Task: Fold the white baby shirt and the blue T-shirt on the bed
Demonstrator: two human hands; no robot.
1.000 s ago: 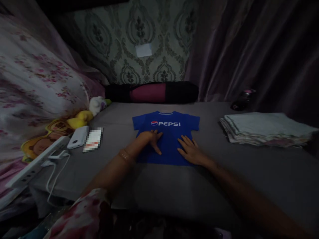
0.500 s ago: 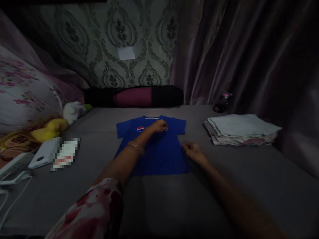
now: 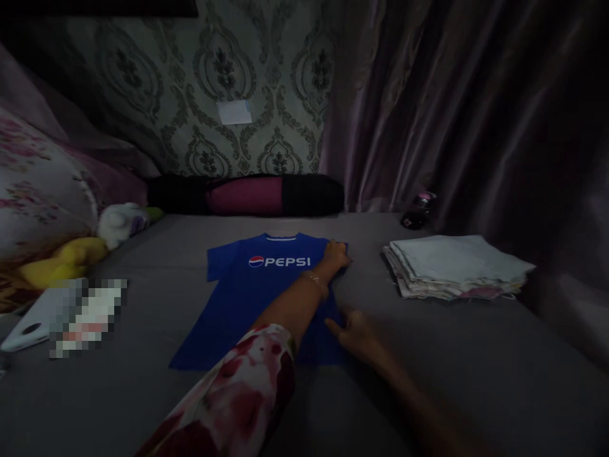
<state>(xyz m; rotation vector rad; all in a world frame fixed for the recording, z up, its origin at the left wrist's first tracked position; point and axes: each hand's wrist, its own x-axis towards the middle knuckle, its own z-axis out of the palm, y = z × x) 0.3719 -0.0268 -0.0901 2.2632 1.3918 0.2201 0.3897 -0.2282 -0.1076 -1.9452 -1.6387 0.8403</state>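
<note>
A small blue T-shirt (image 3: 247, 298) with a white PEPSI print lies flat, front up, on the grey bed surface (image 3: 143, 381). My left arm, with a bangle at the wrist, crosses over the shirt, and my left hand (image 3: 335, 254) sits on the shirt's right sleeve with its fingers curled over the cloth. My right hand (image 3: 356, 331) rests low at the shirt's right side edge, fingers stretched loosely and pointing left onto the fabric, holding nothing.
A stack of folded pale cloths (image 3: 457, 265) lies to the right. A dark bottle (image 3: 419, 211) stands by the curtain. A black and pink bolster (image 3: 247, 194) lies along the back wall. Soft toys (image 3: 85, 244), a white device (image 3: 33, 317) and a floral pillow are at the left.
My left hand slid from the shirt's middle up across the print to the right sleeve. My right hand dropped back to the lower right edge. The view shifted right and closer.
</note>
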